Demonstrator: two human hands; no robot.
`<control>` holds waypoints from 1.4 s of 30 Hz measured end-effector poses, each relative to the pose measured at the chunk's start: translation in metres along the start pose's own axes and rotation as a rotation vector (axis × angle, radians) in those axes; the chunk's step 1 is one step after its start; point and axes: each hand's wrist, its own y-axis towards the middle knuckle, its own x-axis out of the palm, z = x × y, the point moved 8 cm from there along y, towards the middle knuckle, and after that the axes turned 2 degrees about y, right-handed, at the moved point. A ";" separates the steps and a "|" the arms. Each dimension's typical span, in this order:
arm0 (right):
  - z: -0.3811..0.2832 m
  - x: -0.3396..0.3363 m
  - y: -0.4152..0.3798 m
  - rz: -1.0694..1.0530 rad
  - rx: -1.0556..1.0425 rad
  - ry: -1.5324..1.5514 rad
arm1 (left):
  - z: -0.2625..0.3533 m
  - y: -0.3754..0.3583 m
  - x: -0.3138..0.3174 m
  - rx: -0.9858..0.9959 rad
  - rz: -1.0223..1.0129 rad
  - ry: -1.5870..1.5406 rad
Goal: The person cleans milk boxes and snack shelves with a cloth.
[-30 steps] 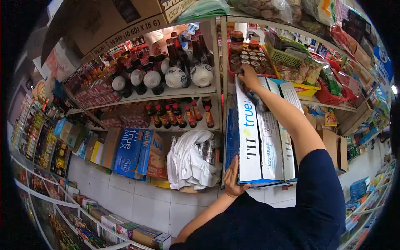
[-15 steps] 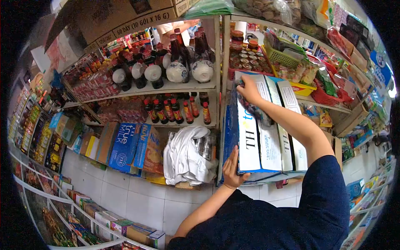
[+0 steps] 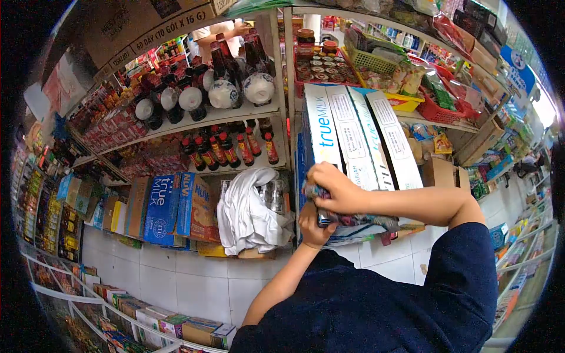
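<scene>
1. Shop aisle: tiled floor, stocked shelving (image 3: 247, 115) on all sides, sauce bottles (image 3: 229, 150) on the middle shelf.
2. TH true milk carton stack (image 3: 353, 135) stands tilted against the shelf post, lower end at the hands. Looks heavy and stiff; best gripped under the bottom corner.
3. White cloth bundle (image 3: 250, 215) sits just left, near the stack's foot, crowding that side.
4. Red basket of jars (image 3: 318, 67) sits behind the stack's top.
5. Right hand (image 3: 329, 187) is closed around a dark patterned rag (image 3: 353, 219), pressing the carton face; soft, light.
6. Left hand (image 3: 311, 226) cups the bottom edge, probably gripping, fingers partly hidden.
</scene>
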 end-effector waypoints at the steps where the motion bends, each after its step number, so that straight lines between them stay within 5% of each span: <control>1: -0.012 0.000 -0.005 -0.015 -0.037 0.036 | 0.005 0.007 -0.001 -0.002 0.001 0.000; 12: -0.014 0.002 -0.003 -0.144 -0.189 0.136 | -0.005 -0.001 0.004 -0.047 -0.088 -0.005; 29: 0.181 -0.055 0.094 0.349 0.219 -0.099 | 0.003 0.013 0.000 -0.066 -0.053 -0.083; 36: 0.268 -0.086 0.120 0.586 0.149 -0.359 | 0.002 0.011 0.002 -0.061 -0.059 -0.073; 39: 0.291 -0.103 0.134 0.528 0.391 -0.511 | 0.001 0.011 0.001 -0.055 -0.058 -0.062; 42: 0.283 -0.099 0.135 0.527 0.417 -0.602 | 0.003 0.013 -0.001 -0.052 -0.054 -0.049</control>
